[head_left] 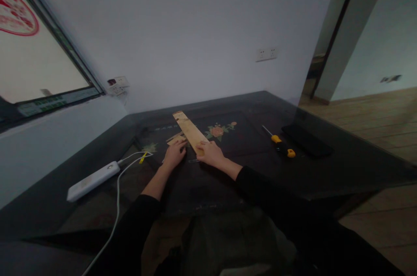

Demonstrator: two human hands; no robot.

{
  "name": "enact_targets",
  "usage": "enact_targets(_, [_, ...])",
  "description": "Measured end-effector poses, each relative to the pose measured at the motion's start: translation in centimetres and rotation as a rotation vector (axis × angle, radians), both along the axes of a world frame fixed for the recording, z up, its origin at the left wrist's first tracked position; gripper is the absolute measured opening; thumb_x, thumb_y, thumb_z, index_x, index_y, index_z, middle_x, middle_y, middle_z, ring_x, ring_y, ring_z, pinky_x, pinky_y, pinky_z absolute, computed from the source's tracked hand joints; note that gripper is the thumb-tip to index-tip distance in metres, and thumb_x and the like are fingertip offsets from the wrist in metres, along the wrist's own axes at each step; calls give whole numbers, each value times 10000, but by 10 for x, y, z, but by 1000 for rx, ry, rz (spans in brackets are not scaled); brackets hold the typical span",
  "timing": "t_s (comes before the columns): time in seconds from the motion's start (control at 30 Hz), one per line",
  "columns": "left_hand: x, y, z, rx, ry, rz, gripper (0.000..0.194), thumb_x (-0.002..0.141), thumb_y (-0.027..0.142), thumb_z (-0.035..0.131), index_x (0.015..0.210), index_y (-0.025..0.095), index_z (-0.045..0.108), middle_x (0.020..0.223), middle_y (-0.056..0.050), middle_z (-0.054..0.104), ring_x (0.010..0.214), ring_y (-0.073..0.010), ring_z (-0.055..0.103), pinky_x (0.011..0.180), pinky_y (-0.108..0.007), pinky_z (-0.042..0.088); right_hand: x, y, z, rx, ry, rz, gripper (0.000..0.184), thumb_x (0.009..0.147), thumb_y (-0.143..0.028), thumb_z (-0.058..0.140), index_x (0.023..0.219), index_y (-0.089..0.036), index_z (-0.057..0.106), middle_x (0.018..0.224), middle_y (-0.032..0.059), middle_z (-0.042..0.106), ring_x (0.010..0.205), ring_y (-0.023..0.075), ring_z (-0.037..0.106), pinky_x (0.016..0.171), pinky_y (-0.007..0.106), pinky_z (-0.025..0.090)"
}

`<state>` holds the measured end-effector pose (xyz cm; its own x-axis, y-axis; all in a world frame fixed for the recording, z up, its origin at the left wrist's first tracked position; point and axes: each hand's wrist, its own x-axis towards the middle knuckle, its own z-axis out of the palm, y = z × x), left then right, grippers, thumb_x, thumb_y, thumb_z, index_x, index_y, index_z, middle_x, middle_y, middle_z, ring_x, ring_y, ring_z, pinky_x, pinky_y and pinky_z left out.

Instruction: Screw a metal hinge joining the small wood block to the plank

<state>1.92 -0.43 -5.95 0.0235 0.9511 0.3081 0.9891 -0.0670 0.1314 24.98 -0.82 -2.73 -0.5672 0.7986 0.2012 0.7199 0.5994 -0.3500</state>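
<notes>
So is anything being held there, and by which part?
The right hand holds the long wooden strip by its near end. The left hand is at a smaller wooden piece; whether it grips can't be told.

left hand (176, 152): lower centre-left, knuckles up, fingers curled | right hand (210, 153): just below frame centre, fingers and thumb bent in a grip | left forearm (157, 183): angled from lower left | right forearm (232, 168): angled from lower right
</notes>
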Motion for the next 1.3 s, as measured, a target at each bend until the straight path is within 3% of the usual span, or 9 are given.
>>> enact_targets(0.17, [-3, 2, -1, -34, 27, -18, 456, 946, 241, 461, 1347, 151, 658, 1478, -101, 584, 1390, -248, 525, 1173, -379, 407, 0, 5, 1, -22, -43, 66, 513, 914, -501, 584, 1333, -217, 666, 1517, 96, 533, 1281, 310, 538, 1046, 395, 428])
enact_targets(0.3, [-4, 4, -4, -34, 26, 6, 466, 952, 256, 455, 1359, 138, 649, 1493, -108, 566, 1408, -258, 506, 1184, -387, 395, 23, 9, 22, -31, -42, 144, 576, 948, -539, 557, 1361, -145, 638, 1435, 164, 596, 1314, 297, 534, 1117, 412, 371])
enact_targets(0.47, [-3, 2, -4, -40, 12, 30, 481, 964, 257, 441, 1391, 122, 618, 1501, -135, 552, 1420, -283, 491, 1177, -422, 396, 129, 3, 41, 170, -10, -107, 520, 982, -473, 522, 1388, -164, 624, 1508, 164, 532, 1433, 319, 420, 1182, 459, 308])
enact_targets(0.63, [-1, -1, -1, -13, -38, 68, 506, 947, 253, 486, 1438, 168, 573, 1491, -132, 566, 1418, -287, 493, 1180, -445, 383, 246, -3, 9, 144, -218, -429, 520, 961, -419, 533, 1415, -172, 597, 1446, 214, 556, 1236, 378, 582, 1024, 516, 469])
enact_targets(0.73, [1, -3, 0, -15, -54, 96, 494, 945, 269, 503, 1426, 188, 582, 1498, -136, 559, 1420, -295, 489, 1181, -468, 372, 277, -3, -13, 126, -231, -421, 505, 940, -353, 549, 1422, -207, 590, 1333, 212, 613, 1116, 342, 643, 972, 484, 504])
enact_targets(0.93, [-4, -8, 5, 46, -97, 95, 458, 965, 374, 506, 1363, 180, 622, 1452, -153, 597, 1383, -307, 517, 1157, -477, 391, 273, 3, -12, 16, -271, -456, 598, 927, -250, 511, 1525, -257, 477, 1164, 175, 620, 949, 286, 703, 835, 403, 539])
enact_targets(1.1, [-16, -16, 24, 220, -230, 181, 377, 944, 266, 484, 1230, 126, 686, 1257, -172, 697, 1209, -323, 615, 1077, -467, 458, 258, 4, 0, -42, -187, -447, 494, 968, -299, 414, 1422, -240, 598, 1126, 176, 636, 900, 283, 712, 780, 403, 541])
enact_targets(1.2, [6, -22, 38, 273, -421, 68, 304, 916, 233, 504, 1112, 147, 720, 1169, -145, 730, 1120, -291, 653, 1037, -444, 486, 240, 1, 10, -53, 10, -309, 473, 952, -275, 408, 1364, -210, 631, 1075, 146, 670, 940, 238, 701, 888, 382, 534])
enact_targets(1.3, [60, -31, 47, 166, -711, -140, 269, 912, 313, 561, 1052, 178, 746, 1037, -115, 766, 998, -262, 698, 969, -420, 522, 205, -10, 24, -17, 215, -142, 469, 931, -270, 408, 1341, -216, 628, 1169, 136, 677, 1077, 240, 676, 995, 405, 510])
